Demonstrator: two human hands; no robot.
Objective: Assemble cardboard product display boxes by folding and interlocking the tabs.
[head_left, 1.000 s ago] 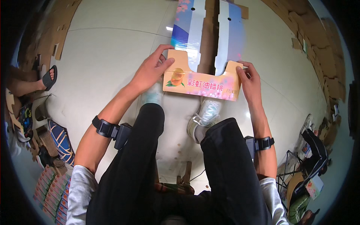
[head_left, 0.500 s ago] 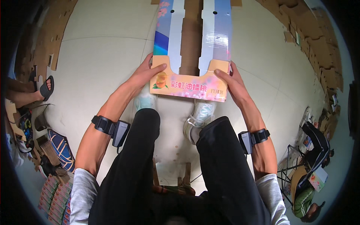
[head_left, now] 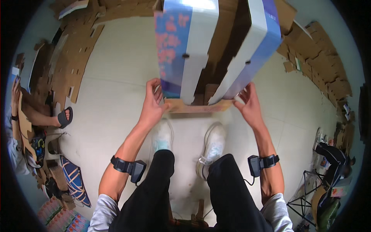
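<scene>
A long printed cardboard box is in front of me, beyond my white shoes. Its sides are blue with pink blossoms, its inner flaps are white, and brown card shows through the long gap between them. The narrow orange end panel faces me, seen at a steep angle. My left hand grips the near left corner, its thumb against the orange panel and its fingers curled at the side. At the near right corner, my right hand pinches the box in the same way. Some fingertips are partly hidden.
Flat brown cardboard lies along the left, and more cardboard stacks stand at the right. Another person's sandalled foot is at the left. A blue patterned bag and small printed cartons sit lower left.
The box has tilted, its far part rising toward me, and its orange end now looks foreshortened. Both hands have shifted to its lower corners, and the view has swung a little.
</scene>
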